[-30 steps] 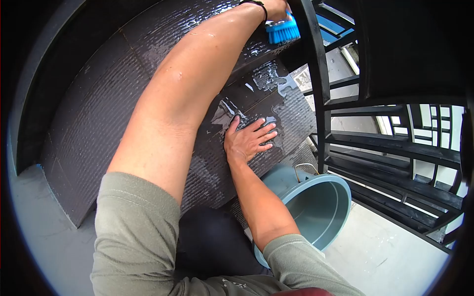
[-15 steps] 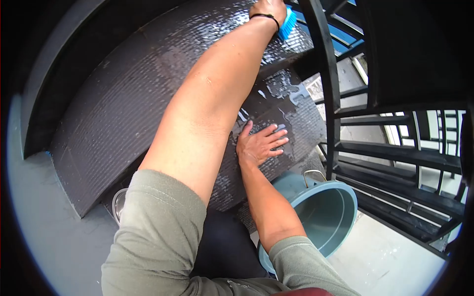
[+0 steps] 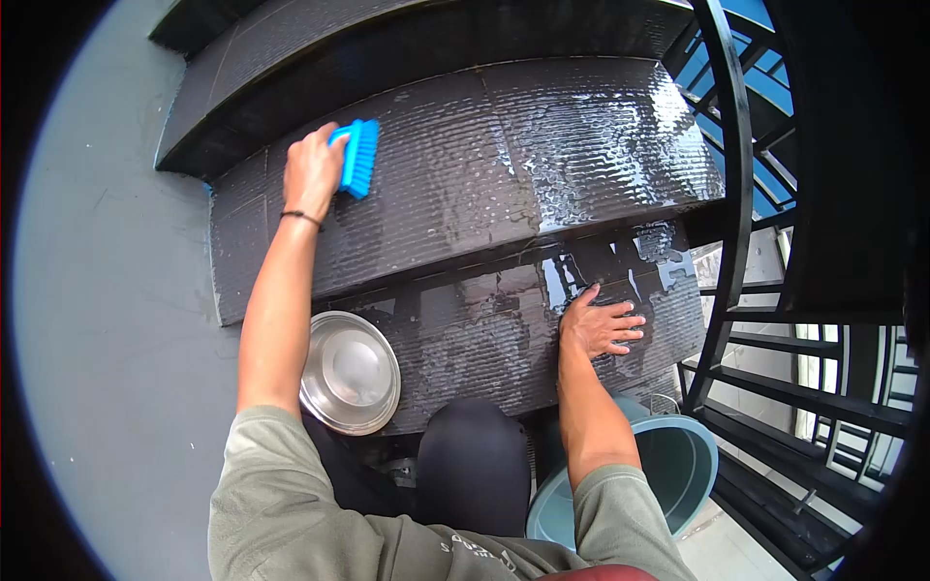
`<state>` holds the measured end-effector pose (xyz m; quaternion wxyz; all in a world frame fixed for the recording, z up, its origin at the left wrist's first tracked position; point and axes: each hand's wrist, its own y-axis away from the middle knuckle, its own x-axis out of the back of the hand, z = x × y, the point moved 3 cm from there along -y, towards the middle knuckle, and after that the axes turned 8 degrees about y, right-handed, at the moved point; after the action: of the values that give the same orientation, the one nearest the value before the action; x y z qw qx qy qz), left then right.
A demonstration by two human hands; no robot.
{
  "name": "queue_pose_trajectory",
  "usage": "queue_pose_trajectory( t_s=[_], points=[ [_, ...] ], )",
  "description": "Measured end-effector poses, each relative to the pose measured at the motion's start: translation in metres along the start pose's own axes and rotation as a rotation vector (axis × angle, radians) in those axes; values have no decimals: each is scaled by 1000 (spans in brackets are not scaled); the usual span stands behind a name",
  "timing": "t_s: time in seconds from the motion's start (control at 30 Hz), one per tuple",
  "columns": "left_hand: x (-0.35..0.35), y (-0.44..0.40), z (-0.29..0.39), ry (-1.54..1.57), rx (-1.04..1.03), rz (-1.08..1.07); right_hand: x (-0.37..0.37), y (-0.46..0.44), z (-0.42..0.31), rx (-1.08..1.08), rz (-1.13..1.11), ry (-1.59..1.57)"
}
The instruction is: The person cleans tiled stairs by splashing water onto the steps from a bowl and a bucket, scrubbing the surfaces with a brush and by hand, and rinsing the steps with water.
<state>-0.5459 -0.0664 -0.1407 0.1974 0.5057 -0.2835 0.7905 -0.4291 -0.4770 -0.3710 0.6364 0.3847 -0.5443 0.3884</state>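
Note:
My left hand (image 3: pixel 313 172) grips a blue scrub brush (image 3: pixel 359 158) over the left part of a dark ribbed stair step (image 3: pixel 417 184). The bristles face right; whether they touch the tread I cannot tell. Fingers spread, my right hand (image 3: pixel 598 326) lies flat on the wet lower step (image 3: pixel 475 329) and holds nothing. A round metal basin (image 3: pixel 353 373) rests on that lower step beside my left forearm. Below my right hand, a grey-green bucket (image 3: pixel 712 455) with a wire handle stands partly hidden behind my right arm.
Water pools shine on the right side of both steps. A black metal railing (image 3: pixel 733 194) runs along the right. At the left is a grey wall (image 3: pixel 116 252), and another dark step (image 3: pixel 262 58) rises above. My knees are close to the lower step.
My left hand has carried the scrub brush from the far right of the step to its left side. The view has shifted, bringing the metal basin fully into sight. My right hand stays flat.

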Motion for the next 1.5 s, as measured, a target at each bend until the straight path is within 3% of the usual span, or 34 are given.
queue_pose_trajectory(
  t_s=[0.13, 0.33, 0.37, 0.47, 0.5, 0.53, 0.57, 0.6, 0.67, 0.7, 0.73, 0.77, 0.8, 0.9, 0.97, 1.03, 1.1, 1.17, 1.2, 1.23, 1.33, 1.37, 1.43, 1.5],
  points=[
    [39, 46, -56, 18, 270, 138, -1, 1, -1, -12, 47, -15],
    [56, 122, -50, 751, 284, 168, -8, 1, 4, 4, 152, -154],
    [78, 139, -58, 785, 237, 170, -14, 0, 5, 54, 188, -205],
    [137, 190, -108, 958, 418, 239, -1, 45, -11, 262, 368, -461],
    [140, 207, -134, 935, 451, 295, 27, 81, -27, 440, 347, -553],
    [138, 225, -149, 930, 492, 356, 55, 121, -44, 769, 257, -865],
    [133, 243, -161, 932, 522, 415, 96, 169, -54, 972, -91, -964],
    [121, 259, -171, 986, 562, 378, 125, 215, -60, 1269, -314, -973],
    [92, 296, -186, 1069, 644, 312, 135, 284, -65, 1493, -741, -639],
    [76, 310, -191, 978, 654, 222, 104, 307, -71, 1413, -964, -487],
    [53, 318, -204, 757, 498, 85, 76, 325, -73, 1298, -1207, -304],
    [56, 317, -198, 803, 633, -231, 61, 339, -72, 1023, -1344, -209],
    [46, 316, -205, 711, 585, -370, 3, 347, -80, 890, -1436, -242],
    [32, 310, -206, 634, 563, -526, 20, 354, -75, 620, -1258, -389],
    [25, 312, -204, 685, 678, -602, -12, 365, -90, 228, -1616, -538],
    [5, 314, -215, 682, 724, -630, 17, 349, -100, 32, -2048, -1027],
    [-7, 315, -222, 681, 757, -641, 95, 287, -108, 85, -2452, -1849],
    [-12, 312, -214, 702, 763, -635, 155, 199, -90, 9, -1966, -2666],
    [-14, 311, -213, 646, 734, -632, 168, 173, -77, -29, -1645, -2750],
    [-25, 310, -220, 514, 636, -619, 177, 167, -65, -58, -1491, -2692],
    [-19, 295, -192, 94, 350, -565, 151, 212, -62, 91, -1617, -1914],
    [-14, 290, -177, 45, 352, -578, 132, 246, -61, 182, -1654, -1620],
    [-14, 284, -162, -59, 361, -604, 86, 312, -56, 130, -1863, -1133],
    [-19, 283, -162, -95, 346, -612, 75, 340, -47, 169, -1598, -692]
  ],
)
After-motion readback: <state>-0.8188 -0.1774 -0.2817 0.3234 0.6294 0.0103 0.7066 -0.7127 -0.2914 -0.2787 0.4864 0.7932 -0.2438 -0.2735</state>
